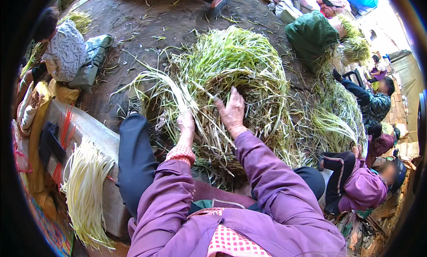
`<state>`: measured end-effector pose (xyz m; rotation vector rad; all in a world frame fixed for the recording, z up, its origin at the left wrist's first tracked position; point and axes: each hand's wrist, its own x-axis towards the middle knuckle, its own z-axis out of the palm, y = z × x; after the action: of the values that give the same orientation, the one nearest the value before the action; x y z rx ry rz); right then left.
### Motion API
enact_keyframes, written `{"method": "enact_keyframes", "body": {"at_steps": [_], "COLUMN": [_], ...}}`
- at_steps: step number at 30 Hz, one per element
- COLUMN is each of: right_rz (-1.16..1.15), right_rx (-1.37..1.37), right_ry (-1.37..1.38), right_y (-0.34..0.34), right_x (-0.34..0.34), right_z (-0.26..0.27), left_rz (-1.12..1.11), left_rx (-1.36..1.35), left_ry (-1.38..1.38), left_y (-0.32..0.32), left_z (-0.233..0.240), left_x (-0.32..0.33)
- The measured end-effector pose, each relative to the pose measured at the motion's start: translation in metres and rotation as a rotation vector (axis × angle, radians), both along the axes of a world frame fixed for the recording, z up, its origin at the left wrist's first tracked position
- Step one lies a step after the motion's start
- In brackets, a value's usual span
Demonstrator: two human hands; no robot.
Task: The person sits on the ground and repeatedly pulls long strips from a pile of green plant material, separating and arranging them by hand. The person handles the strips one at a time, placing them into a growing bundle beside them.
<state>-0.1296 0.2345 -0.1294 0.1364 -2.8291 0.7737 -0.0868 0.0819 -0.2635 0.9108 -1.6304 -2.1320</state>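
Note:
In my left hand [186, 122] is a loose bunch of long pale stalks, perhaps garlic chives [178, 93], its leafy ends fanning out to the upper left. My right hand [232, 111] has its fingers spread, with the thumb apart. It is over the near side of a large heap of leafy greens [240, 50], and nothing shows in its grasp. Fresh green leaves cover the heap's far side; brown, withered leaves and straw-like stems [263, 113] lie on the side nearest me. Several loose stems cross between my two hands.
Trimmed pale stalks [88, 193] lie on a grey-covered surface [110, 203] at my left, beside red ties [65, 126] and a dark phone-like object [53, 142]. A person in purple [363, 190] handles greens at right. A green sack [312, 35] and a broom [218, 5] are farther off.

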Motion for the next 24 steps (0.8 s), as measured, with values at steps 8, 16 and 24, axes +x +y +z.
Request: {"method": "enact_keyframes", "body": {"at_steps": [8,16,24], "right_rz": [0.280,0.299,0.289], "right_rx": [0.366,0.146,-0.145], "right_ry": [-0.038,0.060,-0.415], "right_y": [-0.073,-0.081,-0.064], "right_x": [0.029,0.039,0.035], "right_z": [-0.007,0.006,0.006], "left_rz": [-0.247,-0.267,-0.237], "left_rx": [0.838,1.012,0.858], "left_ry": [-0.100,-0.084,0.021], "left_y": [-0.023,-0.035,-0.029], "left_z": [0.004,-0.035,-0.018], "left_x": [0.008,0.031,0.018]}}
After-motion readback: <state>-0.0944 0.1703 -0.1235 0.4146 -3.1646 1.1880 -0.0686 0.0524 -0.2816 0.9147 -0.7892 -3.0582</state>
